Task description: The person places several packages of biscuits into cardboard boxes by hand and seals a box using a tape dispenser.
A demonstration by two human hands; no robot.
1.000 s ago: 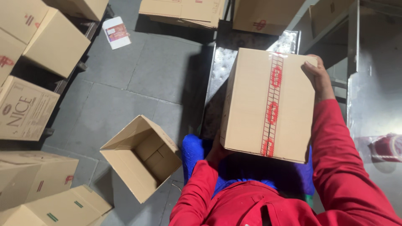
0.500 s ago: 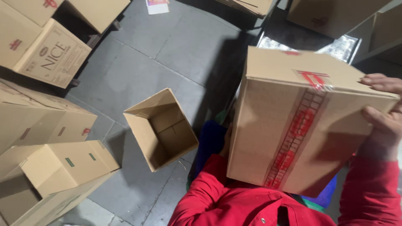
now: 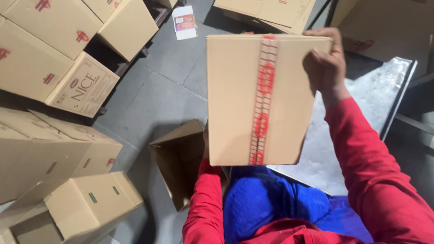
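I hold a closed cardboard box (image 3: 235, 99) in front of me, sealed down its middle with a strip of red-printed tape. My right hand (image 3: 326, 58) grips its top right corner. My left hand (image 3: 205, 141) is mostly hidden behind the box's lower left edge and supports it there. Both arms wear red sleeves. Just below and left of the box, an open empty cardboard box (image 3: 178, 160) stands on the grey floor.
Stacked closed cardboard boxes (image 3: 49, 49) fill the left side, with another closed box (image 3: 90, 203) at lower left. More boxes (image 3: 266, 11) lie at the top. A shiny metal plate (image 3: 361, 108) lies right. A small printed carton (image 3: 184, 21) lies on the floor.
The held box has turned from tilted to upright with its taped face toward me. My right hand shifted to its top right corner, and the view swung left.
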